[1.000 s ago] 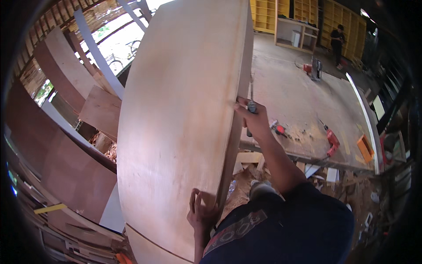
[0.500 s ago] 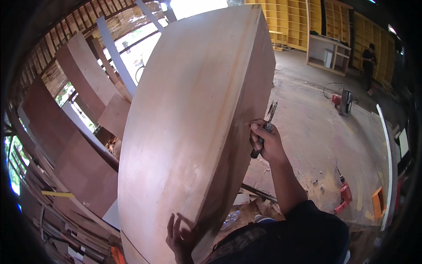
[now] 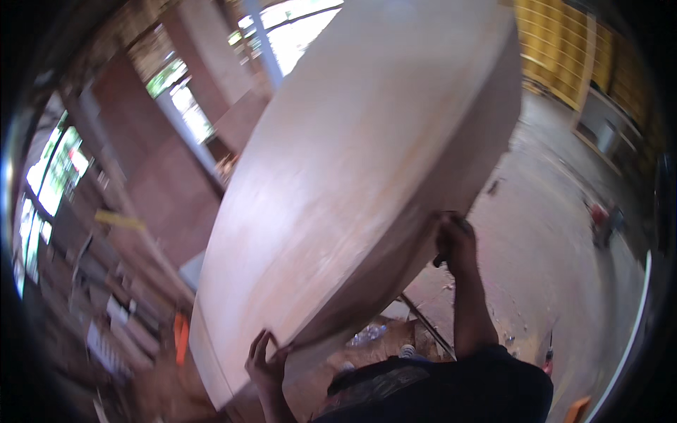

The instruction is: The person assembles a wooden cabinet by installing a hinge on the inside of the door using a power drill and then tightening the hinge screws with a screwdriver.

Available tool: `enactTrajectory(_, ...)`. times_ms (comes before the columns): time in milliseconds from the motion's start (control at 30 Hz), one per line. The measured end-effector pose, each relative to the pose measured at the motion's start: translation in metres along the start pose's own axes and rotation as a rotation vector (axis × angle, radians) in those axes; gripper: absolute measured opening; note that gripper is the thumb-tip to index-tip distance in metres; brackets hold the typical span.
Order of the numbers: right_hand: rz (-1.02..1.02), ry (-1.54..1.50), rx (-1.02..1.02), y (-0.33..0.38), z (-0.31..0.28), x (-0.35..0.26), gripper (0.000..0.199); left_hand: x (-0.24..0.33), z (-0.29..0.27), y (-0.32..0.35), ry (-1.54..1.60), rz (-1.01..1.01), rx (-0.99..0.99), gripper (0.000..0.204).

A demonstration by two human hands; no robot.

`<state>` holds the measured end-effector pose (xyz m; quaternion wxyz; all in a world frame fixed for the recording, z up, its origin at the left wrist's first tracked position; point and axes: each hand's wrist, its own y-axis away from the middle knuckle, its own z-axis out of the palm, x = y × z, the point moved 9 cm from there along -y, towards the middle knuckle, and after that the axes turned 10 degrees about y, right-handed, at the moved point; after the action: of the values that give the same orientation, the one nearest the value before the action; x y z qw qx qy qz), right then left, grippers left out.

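Observation:
A large, pale wooden box-like piece (image 3: 331, 190) stretches from near my body to the far top, with a smooth broad face and a shaded long side. At its near end, my left hand (image 3: 266, 363) rests against the edge, fingers bent and apart. My right hand (image 3: 457, 243) is closed beside the shaded long side. From beneath that fist sticks the dark handle of a slim tool (image 3: 439, 261); its metal shaft is hidden now, and motion blurs the hand.
Brown boards (image 3: 151, 148) lean at the left, above stacked timber offcuts. An orange object (image 3: 181, 338) stands by the box's near left corner. Right lie a red drill (image 3: 549, 363), another red tool (image 3: 599, 215) and a long white strip (image 3: 635, 331). Yellow shelving (image 3: 557, 46) stands far right.
My view has swung, so the box and right-hand floor appear shifted rightward and tilted. The tool's shaft, visible earlier above my right hand, is now out of sight. Left-hand fingers have bent more.

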<state>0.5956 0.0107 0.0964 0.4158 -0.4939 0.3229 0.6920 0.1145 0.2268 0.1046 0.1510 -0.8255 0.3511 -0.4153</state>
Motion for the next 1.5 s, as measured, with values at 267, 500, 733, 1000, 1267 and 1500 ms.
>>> enactTrajectory(267,0.049,0.29,-0.681,0.042,0.024,0.098,0.034,-0.094,-0.027,0.057,-0.286,-0.269,-0.009,0.048)
enactTrajectory(500,0.287,0.855,-1.325,0.17,0.117,0.193,0.024,-0.178,-0.076,0.125,-0.309,-0.44,0.077,0.042)
enactTrajectory(733,0.49,0.933,-1.444,0.289,0.217,0.232,0.035,-0.267,-0.104,0.177,-0.219,-0.502,0.177,0.038)
enactTrajectory(1000,0.041,1.073,-1.499,0.435,0.395,0.278,0.041,-0.332,-0.146,0.29,0.295,-0.913,-0.017,0.044)
enactTrajectory(1267,0.219,0.777,-1.742,0.642,0.512,0.387,0.047,-0.309,-0.185,0.372,1.258,-0.885,0.194,0.045)
enactTrajectory(1500,-0.961,1.212,-1.633,0.622,0.613,0.438,0.037,-0.341,-0.287,0.484,0.904,-1.203,0.534,0.029)
